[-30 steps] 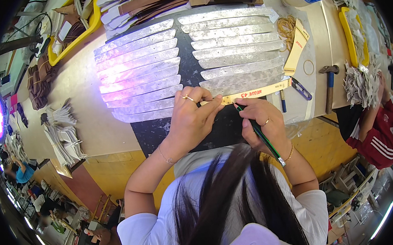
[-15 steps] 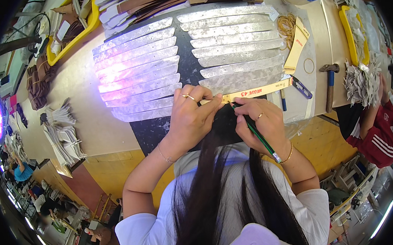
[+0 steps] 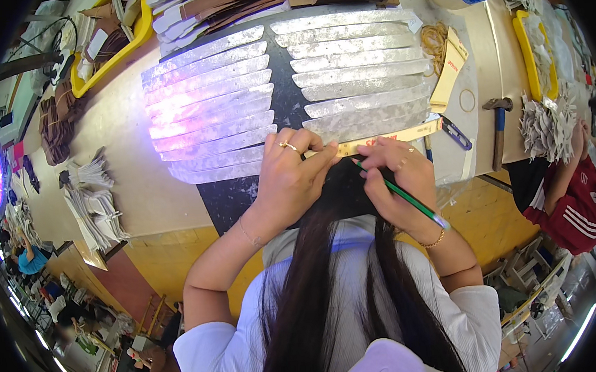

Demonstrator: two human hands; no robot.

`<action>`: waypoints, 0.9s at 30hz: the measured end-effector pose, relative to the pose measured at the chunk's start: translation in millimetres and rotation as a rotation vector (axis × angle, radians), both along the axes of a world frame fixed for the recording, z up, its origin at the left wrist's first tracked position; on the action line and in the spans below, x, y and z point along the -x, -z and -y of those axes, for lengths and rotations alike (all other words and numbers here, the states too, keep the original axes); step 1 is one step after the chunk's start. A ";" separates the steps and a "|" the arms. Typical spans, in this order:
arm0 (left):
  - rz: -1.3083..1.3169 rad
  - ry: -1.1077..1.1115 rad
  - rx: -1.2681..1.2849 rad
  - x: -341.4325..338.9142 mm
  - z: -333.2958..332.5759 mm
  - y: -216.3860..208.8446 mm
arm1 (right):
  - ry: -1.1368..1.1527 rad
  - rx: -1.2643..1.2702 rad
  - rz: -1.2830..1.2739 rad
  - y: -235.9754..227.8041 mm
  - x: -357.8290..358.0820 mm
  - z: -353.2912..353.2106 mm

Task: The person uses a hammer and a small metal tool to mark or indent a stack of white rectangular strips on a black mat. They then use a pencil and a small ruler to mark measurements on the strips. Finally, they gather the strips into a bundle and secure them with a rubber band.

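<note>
At centre frame, I see the left hand (image 3: 289,180) pressed flat on the yellow ruler (image 3: 384,137), right hand (image 3: 398,179) clamped around a green pencil (image 3: 399,194).

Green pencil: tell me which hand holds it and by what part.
The right hand grips the green pencil near its front end, tip at the yellow ruler. The left hand presses that ruler flat.
</note>
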State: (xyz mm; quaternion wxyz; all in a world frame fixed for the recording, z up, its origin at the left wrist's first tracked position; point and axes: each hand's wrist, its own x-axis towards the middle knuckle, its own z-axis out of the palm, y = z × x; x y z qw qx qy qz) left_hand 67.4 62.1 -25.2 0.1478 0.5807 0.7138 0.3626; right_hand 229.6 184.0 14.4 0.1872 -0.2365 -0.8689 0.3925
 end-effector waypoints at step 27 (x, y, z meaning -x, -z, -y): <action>0.011 -0.043 0.017 8.3 -12.2 2.2 | 0.068 -0.016 -0.084 2.8 -0.4 1.1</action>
